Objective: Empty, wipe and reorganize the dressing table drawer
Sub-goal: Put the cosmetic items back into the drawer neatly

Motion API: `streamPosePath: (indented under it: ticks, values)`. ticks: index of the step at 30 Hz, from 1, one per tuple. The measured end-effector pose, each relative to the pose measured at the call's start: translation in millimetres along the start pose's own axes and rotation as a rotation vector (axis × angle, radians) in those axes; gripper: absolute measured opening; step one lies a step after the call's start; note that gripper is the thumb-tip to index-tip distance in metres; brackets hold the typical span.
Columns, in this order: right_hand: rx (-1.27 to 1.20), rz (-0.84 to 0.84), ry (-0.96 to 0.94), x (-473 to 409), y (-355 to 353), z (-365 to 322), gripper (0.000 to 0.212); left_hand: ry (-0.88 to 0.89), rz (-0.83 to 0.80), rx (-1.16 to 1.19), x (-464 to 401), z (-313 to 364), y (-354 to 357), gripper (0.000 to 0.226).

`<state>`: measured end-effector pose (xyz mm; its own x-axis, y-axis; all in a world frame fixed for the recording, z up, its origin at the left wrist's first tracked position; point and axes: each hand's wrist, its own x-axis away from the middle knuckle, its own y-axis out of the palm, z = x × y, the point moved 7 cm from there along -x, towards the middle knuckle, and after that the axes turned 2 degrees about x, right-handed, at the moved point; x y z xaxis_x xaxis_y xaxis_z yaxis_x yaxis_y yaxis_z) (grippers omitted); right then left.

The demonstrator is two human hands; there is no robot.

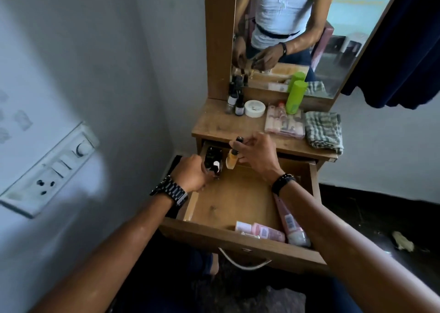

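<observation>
Looks like restocking time: left hand (194,173) curled round a dark bottle (212,161) in the drawer's (238,198) back-left corner, right hand (256,154) pinching a yellow bottle (231,160) beside it, so I'd stand both upright, snug together, before letting go.

Open wooden drawer (235,200), pulled out from wooden dressing table (223,124). Left hand (192,173) grips dark glass bottle with white cap (213,161) at drawer's 11 o'clock corner. Right hand (258,154) holds amber bottle with black cap (233,155), tilted, just beside it. Pink tubes (262,231) lie at drawer's 5 o'clock. Tabletop: green cylindrical bottle (295,97), white round jar (254,108), checked folded cloth (323,131) at 3 o'clock.
</observation>
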<state>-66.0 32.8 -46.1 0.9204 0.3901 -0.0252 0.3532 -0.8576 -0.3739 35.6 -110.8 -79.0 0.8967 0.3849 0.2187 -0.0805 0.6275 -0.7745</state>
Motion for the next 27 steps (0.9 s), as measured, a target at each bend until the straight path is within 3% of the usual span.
streamPosePath:
  ticks: [7,17,24,27]
  values:
    - [0.089,-0.115,0.071,20,36,45,0.012,-0.057,-0.039,-0.052,9,-23,34,0.003]
    - [0.162,-0.109,0.04,22,59,60,0.005,0.026,0.066,-0.361,5,-5,37,0.018]
    - [0.15,-0.126,0.009,23,77,53,0.005,-0.052,0.038,-0.2,17,-20,29,0.002]
    - [0.167,-0.12,0.001,23,84,51,0.007,-0.08,0.034,-0.104,25,-25,26,0.009]
